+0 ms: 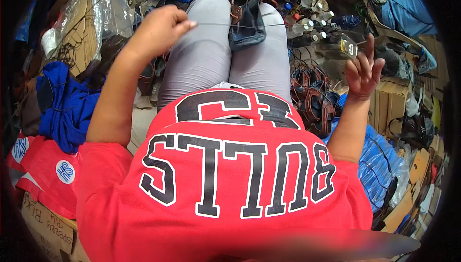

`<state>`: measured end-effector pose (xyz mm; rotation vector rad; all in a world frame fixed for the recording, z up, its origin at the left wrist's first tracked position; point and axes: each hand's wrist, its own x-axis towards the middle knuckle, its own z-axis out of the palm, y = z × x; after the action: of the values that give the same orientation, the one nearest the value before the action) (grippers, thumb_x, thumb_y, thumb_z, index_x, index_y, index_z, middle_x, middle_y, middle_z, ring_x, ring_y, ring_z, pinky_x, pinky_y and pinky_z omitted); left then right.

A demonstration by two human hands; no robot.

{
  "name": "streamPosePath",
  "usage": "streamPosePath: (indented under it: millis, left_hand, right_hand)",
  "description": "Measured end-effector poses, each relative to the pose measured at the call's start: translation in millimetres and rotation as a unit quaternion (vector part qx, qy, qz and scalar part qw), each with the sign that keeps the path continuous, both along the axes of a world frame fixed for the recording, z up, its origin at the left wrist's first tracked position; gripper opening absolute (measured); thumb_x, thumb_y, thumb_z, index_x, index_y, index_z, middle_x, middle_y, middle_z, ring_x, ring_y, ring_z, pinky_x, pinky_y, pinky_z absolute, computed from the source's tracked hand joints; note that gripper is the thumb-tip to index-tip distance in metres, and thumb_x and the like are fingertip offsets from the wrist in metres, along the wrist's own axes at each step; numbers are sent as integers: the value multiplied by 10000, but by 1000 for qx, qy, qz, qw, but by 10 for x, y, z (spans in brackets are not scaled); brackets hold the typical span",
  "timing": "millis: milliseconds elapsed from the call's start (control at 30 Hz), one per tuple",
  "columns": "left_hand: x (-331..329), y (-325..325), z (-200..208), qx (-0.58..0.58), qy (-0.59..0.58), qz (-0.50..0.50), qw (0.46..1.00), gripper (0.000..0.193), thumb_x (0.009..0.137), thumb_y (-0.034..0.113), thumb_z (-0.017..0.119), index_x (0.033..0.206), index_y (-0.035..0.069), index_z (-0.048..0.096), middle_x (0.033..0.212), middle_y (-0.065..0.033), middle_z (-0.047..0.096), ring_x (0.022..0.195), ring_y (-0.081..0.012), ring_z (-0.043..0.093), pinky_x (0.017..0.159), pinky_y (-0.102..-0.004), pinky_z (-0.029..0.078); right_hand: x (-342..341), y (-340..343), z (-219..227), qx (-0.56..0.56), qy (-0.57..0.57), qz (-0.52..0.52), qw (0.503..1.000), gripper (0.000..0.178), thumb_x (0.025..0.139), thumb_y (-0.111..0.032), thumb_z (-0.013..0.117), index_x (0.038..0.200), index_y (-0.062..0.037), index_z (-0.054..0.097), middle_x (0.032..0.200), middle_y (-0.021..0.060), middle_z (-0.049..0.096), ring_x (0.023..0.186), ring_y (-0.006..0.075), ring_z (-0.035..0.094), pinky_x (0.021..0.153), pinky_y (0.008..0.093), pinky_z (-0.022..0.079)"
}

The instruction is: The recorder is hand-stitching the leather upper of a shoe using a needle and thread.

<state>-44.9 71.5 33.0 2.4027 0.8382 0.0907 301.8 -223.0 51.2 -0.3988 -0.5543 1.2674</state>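
Across the grey trousers (197, 65), by the knees, lay a dark shoe upper (247, 24) with brown trim, its strap curving up beyond the right knee's inner side. A dark strand (213, 24) crossed the legs at that height, reaching the left hand (163, 29). That hand's grip was closed, thumb and fingertips pinched on the strand's end. Well apart, on the other side, the right hand (364, 74) was raised, one finger straight, the thumb spread and the other fingers partly curled; whether its grip had hold of anything could not be told.

Beside the right thigh sat a heap of brown-edged uppers (314, 96), and beyond it stood a cluster of bottles (312, 19), many with white caps. Farther out on the right lay blue plastic sheeting (372, 166). To the left were clear plastic wrap (110, 7), a bundle of blue cloth (65, 108), and a red bag (41, 166) with round white stickers.
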Motion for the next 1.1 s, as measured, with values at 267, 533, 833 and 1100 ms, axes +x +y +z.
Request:
streamPosePath:
  millis: [267,533,833,1100]
  left_hand:
    - [835,-479,274,-662,-494,177,535,434,958,371,429,583,153,402,515,-29,360,480,-183,370,588,-352,355]
    - [402,423,-537,-674,-422,149,588,433,954,373,447,580,158,408,498,-9,368,434,-186,373,583,-357,412]
    - [-52,851,-445,-99,-260,134,951,305,943,281,499,914,31,672,888,-58,627,881,-148,602,788,-288,462]
    - [627,-681,-50,50,-82,-167,981,359,746,322,702,961,40,645,930,-137,623,874,-322,600,766,-397,480]
  right_hand:
    - [-282,184,-713,-304,-658,-89,683,264,885,-280,598,1052,-88,668,661,-7,587,542,165,478,542,336,403]
    - [-280,-53,-958,-307,-842,-129,425,386,897,-367,525,694,-39,511,643,179,517,631,362,531,574,422,422]
    - [241,-265,-759,-483,-408,-328,702,611,849,-317,644,1360,-73,415,1221,146,468,1057,200,510,836,284,415]
    - [-716,1456,147,-30,-931,-175,319,467,693,-155,724,1127,-299,628,1227,20,551,1172,248,467,976,397,340]
